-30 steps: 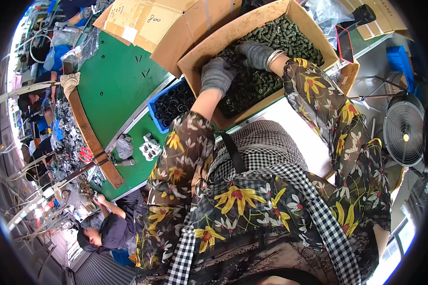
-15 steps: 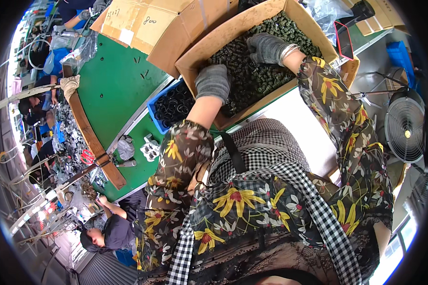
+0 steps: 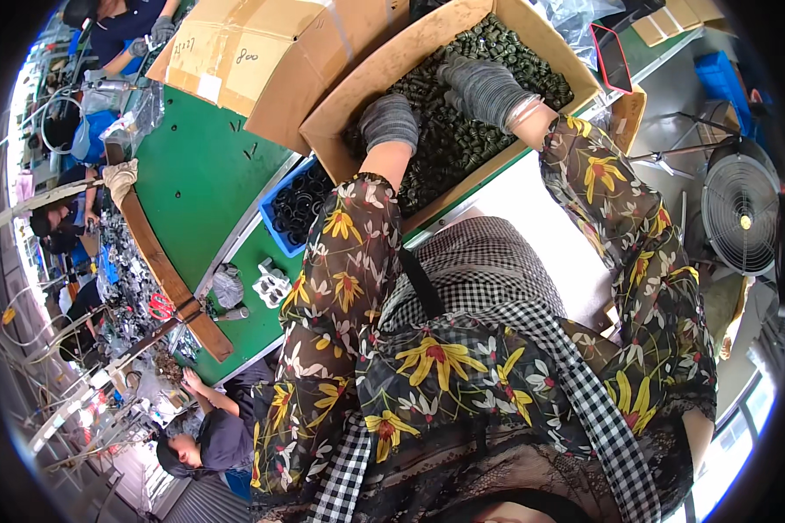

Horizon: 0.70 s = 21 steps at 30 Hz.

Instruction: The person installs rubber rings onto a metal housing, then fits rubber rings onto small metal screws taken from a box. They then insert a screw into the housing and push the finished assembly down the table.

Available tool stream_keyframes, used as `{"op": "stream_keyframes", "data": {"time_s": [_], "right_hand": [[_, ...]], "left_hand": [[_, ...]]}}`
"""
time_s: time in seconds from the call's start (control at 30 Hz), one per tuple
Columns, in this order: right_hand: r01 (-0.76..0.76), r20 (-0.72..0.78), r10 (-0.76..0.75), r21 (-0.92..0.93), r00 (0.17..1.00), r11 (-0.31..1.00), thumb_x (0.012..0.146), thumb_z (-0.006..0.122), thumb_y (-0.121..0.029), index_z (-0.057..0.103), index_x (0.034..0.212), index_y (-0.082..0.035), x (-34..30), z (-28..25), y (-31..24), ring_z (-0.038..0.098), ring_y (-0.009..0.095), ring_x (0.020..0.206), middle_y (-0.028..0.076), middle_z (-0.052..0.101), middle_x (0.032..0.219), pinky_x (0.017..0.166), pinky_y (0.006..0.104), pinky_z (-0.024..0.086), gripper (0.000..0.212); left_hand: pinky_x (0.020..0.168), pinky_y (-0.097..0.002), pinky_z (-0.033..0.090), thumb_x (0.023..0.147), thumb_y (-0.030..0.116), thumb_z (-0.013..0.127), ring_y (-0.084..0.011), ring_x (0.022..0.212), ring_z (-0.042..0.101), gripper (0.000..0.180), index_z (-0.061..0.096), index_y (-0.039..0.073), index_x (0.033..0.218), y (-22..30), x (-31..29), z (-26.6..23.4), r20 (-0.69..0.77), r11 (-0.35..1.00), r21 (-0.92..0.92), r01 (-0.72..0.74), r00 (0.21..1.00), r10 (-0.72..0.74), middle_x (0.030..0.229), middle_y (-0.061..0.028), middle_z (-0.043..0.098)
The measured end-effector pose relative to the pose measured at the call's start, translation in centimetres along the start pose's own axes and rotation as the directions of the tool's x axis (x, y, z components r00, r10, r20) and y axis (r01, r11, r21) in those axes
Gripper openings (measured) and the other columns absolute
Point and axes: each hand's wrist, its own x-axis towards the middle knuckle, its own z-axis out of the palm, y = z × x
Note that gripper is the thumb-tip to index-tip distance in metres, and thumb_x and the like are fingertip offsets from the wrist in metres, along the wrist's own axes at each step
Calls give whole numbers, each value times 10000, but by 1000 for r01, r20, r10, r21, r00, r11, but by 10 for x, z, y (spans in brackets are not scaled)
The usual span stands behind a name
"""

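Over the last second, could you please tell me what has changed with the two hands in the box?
Very little changed. Both gloved hands stayed down among the small dark parts in the open cardboard box. The left hand and right hand only shifted slightly across the pile. No clear grip or release is visible. The blue bin and green table stayed as they were.

We see green table [image 3: 202, 179] running left of centre. On it: open cardboard box [image 3: 347, 122] of small dark parts, closed cardboard box [image 3: 251, 54] just beside it, blue bin [image 3: 275, 213] of dark rings, white blocks [image 3: 271, 283], crumpled plastic bag [image 3: 228, 285], wooden plank [image 3: 161, 266] along far edge.
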Motion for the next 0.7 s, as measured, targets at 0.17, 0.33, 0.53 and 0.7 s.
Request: {"op": "stream_keyframes", "data": {"time_s": [0.17,0.33,0.53,0.7], "right_hand": [[244,106,-248,48,963,969,751,617,-126,645,963,-103,8,13,-14,624,329,894,149,597,949,750,425,510,215],[371,220,-366,23,904,929,698,672,-91,641,985,-102,19,31,-14,630,331,882,148,599,934,691,430,521,289],[445,335,-399,-69,853,893,712,680,-114,635,1022,-82,25,26,-21,630,329,893,148,606,975,727,437,520,315],[356,179,-371,114,911,928,759,706,-164,621,1007,-53,20,18,-7,634,273,859,117,639,896,731,398,513,284]], "left_hand": [[846,-447,500,789,372,658,-349,1008,607,374,670,77,1018,-2,-6,-2,-39,999,-35,-13,999,11,1044,-200,637],[750,-439,517,760,235,645,-377,857,628,207,679,45,834,-31,-20,-2,-362,968,-221,-121,932,34,864,-195,660],[638,-345,529,710,201,763,-218,635,639,272,633,-15,811,-62,-58,-14,-355,894,-417,-162,935,3,741,-156,662],[678,-281,538,754,93,752,-174,745,647,263,616,-16,951,-66,-81,-14,-182,483,-867,-120,980,-84,848,-111,673]]}}
